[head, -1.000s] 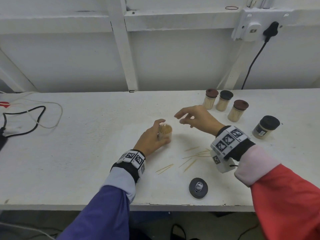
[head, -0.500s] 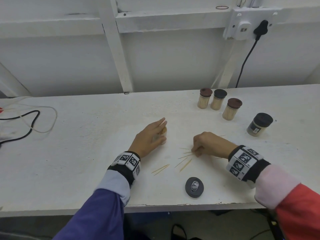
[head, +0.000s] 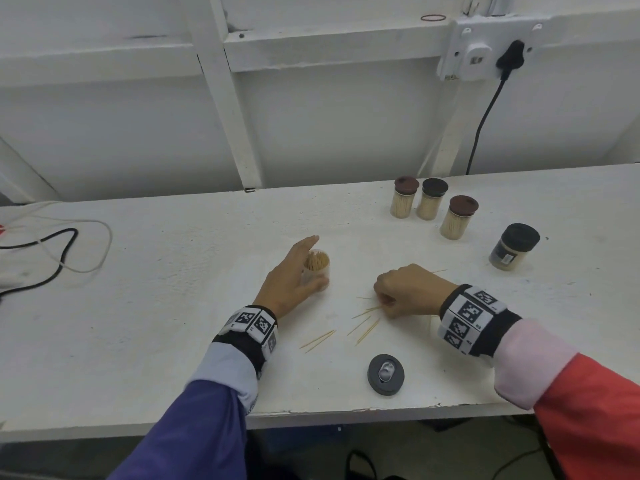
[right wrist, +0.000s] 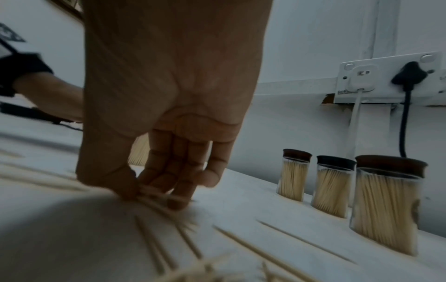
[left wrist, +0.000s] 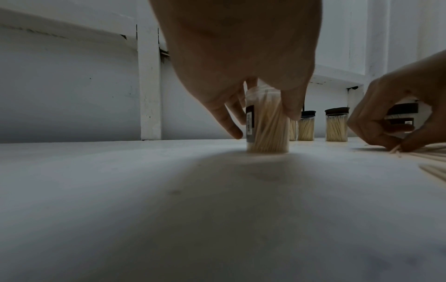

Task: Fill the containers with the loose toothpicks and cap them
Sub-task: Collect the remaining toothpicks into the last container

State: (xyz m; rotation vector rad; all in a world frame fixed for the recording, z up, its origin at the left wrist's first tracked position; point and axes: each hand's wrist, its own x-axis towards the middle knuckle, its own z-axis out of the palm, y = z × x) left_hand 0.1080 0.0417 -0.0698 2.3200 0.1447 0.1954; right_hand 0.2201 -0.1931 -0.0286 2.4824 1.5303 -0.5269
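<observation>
An open clear container (head: 317, 268) packed with toothpicks stands upright on the white table (head: 173, 271). My left hand (head: 291, 277) holds it between thumb and fingers; in the left wrist view the container (left wrist: 267, 129) sits between them. To its right my right hand (head: 398, 289) is down on the table, its thumb and fingers (right wrist: 154, 187) pinching a few loose toothpicks (right wrist: 169, 215). More loose toothpicks (head: 363, 327) lie scattered in front of it. A dark round cap (head: 385, 374) lies near the front edge.
Three capped, full toothpick containers (head: 457, 218) stand at the back right, with a wider black-lidded jar (head: 512, 245) beside them. Cables (head: 52, 258) lie at the far left. A wall socket with a black plug (head: 509, 57) is above the table.
My right hand dropped from above the open container to the loose toothpicks and closed its fingers on some. My left hand stayed at the container.
</observation>
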